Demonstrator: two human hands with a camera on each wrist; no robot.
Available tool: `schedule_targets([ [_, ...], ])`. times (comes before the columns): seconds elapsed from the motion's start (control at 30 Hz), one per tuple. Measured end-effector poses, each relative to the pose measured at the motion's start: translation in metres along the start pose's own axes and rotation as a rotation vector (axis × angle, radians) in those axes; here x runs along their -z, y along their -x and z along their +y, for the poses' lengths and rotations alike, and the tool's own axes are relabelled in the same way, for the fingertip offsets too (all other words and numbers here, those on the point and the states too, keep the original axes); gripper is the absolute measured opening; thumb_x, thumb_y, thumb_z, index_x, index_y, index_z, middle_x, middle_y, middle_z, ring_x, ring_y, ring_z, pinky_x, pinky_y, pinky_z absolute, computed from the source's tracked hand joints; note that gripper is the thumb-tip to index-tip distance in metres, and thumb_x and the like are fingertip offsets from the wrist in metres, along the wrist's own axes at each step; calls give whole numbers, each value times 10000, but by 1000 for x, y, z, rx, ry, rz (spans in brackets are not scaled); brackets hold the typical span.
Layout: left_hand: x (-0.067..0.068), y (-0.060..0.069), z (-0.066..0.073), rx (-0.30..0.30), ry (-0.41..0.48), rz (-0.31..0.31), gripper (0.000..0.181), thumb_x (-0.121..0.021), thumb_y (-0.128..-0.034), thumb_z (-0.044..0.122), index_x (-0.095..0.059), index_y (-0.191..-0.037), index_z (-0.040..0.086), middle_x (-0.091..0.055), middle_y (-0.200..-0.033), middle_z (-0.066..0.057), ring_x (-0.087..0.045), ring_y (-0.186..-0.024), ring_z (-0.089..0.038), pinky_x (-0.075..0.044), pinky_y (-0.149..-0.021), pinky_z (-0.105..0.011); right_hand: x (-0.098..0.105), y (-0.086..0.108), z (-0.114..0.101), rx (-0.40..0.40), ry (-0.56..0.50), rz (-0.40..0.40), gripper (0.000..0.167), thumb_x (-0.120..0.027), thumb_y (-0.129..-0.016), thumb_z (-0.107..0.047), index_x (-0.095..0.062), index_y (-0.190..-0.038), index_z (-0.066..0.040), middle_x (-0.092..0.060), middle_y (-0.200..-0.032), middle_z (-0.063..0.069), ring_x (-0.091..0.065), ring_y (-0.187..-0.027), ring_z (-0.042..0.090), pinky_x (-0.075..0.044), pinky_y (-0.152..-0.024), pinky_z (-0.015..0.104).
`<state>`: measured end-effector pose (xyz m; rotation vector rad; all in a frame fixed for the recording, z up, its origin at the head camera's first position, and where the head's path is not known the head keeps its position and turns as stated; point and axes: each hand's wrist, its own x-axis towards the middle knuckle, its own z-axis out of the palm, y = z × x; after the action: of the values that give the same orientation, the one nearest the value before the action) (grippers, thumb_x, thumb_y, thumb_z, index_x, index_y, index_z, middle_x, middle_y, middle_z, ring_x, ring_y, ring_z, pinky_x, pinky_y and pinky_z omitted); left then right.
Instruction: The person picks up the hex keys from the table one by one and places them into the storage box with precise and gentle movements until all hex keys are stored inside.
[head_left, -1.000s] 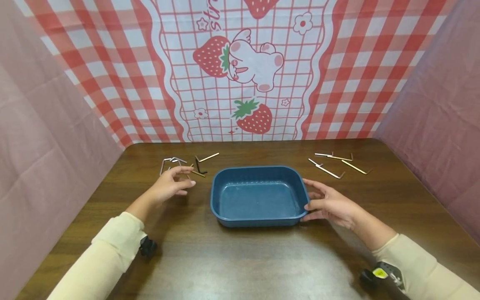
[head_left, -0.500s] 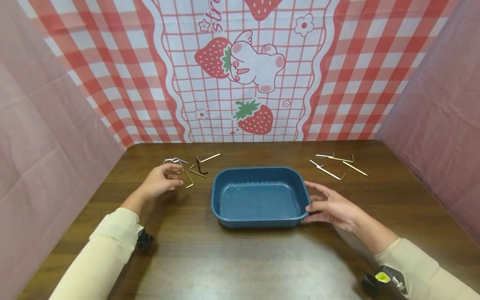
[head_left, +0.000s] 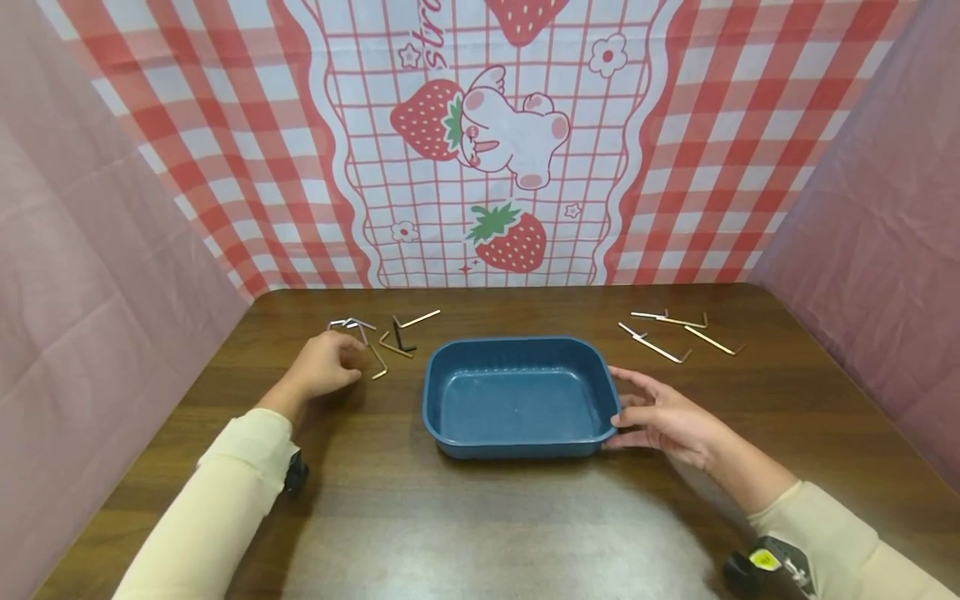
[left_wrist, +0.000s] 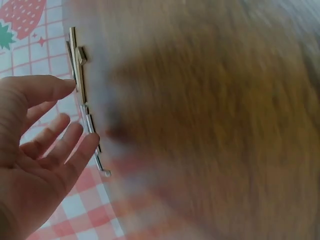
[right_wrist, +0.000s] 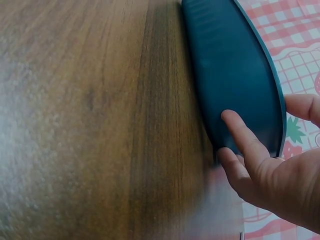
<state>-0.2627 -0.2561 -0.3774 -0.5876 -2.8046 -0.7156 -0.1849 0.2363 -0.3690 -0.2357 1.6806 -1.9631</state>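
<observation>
My left hand (head_left: 326,364) is low over the left side of the table, beside a loose group of L-shaped hex keys. Nearest its fingertips is a brass-coloured hex key (head_left: 379,359); a black hex key (head_left: 398,337) lies farther right. In the left wrist view the fingers are spread and hold nothing, with several hex keys (left_wrist: 82,90) just beyond them. My right hand (head_left: 663,421) grips the right end of a blue rectangular plastic tub (head_left: 517,442), thumb at the rim and fingers against the outer wall (right_wrist: 235,75). Nothing lies inside the tub.
Several more hex keys (head_left: 658,347), silver and brass-coloured, lie at the back right. The brown wooden table (head_left: 465,525) meets a red-and-white checked cloth (head_left: 697,167) behind. Pink cloths (head_left: 82,292) hang at both sides.
My left hand has drawn back a little to the left, uncovering a brass-coloured hex key, and its fingers now point lower. The right hand and the tub stay in place.
</observation>
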Motion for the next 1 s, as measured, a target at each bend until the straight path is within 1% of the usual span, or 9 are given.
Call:
schedule_targets([
  [0.23, -14, -10, 5, -94, -40, -77, 253, -764, -664, -9, -717, -912, -32, -703, -803, -105, -655, -761, -257, -540, -715, -415, 0, 0, 0, -1, 10, 3, 888, -582, -883, 68, 10, -1541, -11, -209, -1416, 432, -607, -1041, 378, -491, -881, 569],
  [0.3, -16, -14, 8, -104, -56, -88, 252, -762, -669, -2, -722, -917, -28, -692, -771, -83, -644, -739, -235, -534, -701, -403, 0, 0, 0, -2, 11, 4, 886, -582, -886, 65, 8, -1542, -13, -206, -1419, 432, -607, -1043, 378, -489, -884, 569],
  [0.4, -19, -18, 13, -95, -100, -103, 261, -761, -679, 33, -729, -933, -17, -660, -722, -49, -599, -696, -193, -513, -682, -395, 0, 1, 0, -3, 14, 3, 886, -583, -888, 61, 9, -1542, -14, -205, -1421, 430, -606, -1047, 376, -489, -886, 566],
  [0.47, -20, -22, 15, -70, -127, -116, 254, -754, -694, 59, -738, -938, -11, -638, -690, -35, -561, -672, -185, -498, -678, -400, 0, 1, 0, -3, 16, 4, 885, -584, -888, 61, 9, -1542, -14, -210, -1419, 430, -607, -1045, 373, -491, -886, 562],
  [0.53, -20, -25, 17, -31, -150, -136, 226, -748, -723, 92, -747, -932, 5, -644, -685, -22, -563, -674, -188, -497, -690, -408, 0, 1, 0, 0, 18, 4, 885, -585, -887, 61, 7, -1541, -11, -218, -1414, 429, -610, -1041, 369, -494, -884, 559],
  [0.63, -21, -30, 20, 57, -177, -148, 179, -733, -775, 133, -759, -914, 25, -696, -743, -47, -634, -738, -235, -518, -726, -425, 0, 1, 0, 5, 17, 4, 885, -584, -883, 67, 5, -1540, -7, -225, -1407, 432, -612, -1036, 366, -497, -880, 557],
  [0.73, -22, -35, 23, 156, -211, -141, 182, -740, -803, 201, -759, -876, 35, -723, -837, -90, -671, -820, -293, -532, -755, -449, 0, 1, 1, 8, 14, 5, 885, -583, -881, 68, 5, -1539, -2, -228, -1402, 434, -615, -1030, 364, -500, -878, 553],
  [0.87, -21, -39, 26, 258, -240, -140, 181, -744, -791, 231, -743, -819, 52, -711, -860, -115, -662, -802, -312, -533, -729, -466, 0, 1, 1, 7, 16, 5, 880, -579, -882, 68, 6, -1537, 2, -232, -1396, 434, -615, -1030, 359, -500, -883, 549],
  [1.0, -20, -40, 27, 288, -249, -141, 85, -696, -729, 133, -739, -781, 81, -703, -840, -110, -654, -775, -313, -533, -686, -469, -1, 2, 1, 7, 17, 6, 881, -581, -883, 64, 6, -1537, 2, -236, -1396, 433, -612, -1037, 358, -497, -887, 550],
])
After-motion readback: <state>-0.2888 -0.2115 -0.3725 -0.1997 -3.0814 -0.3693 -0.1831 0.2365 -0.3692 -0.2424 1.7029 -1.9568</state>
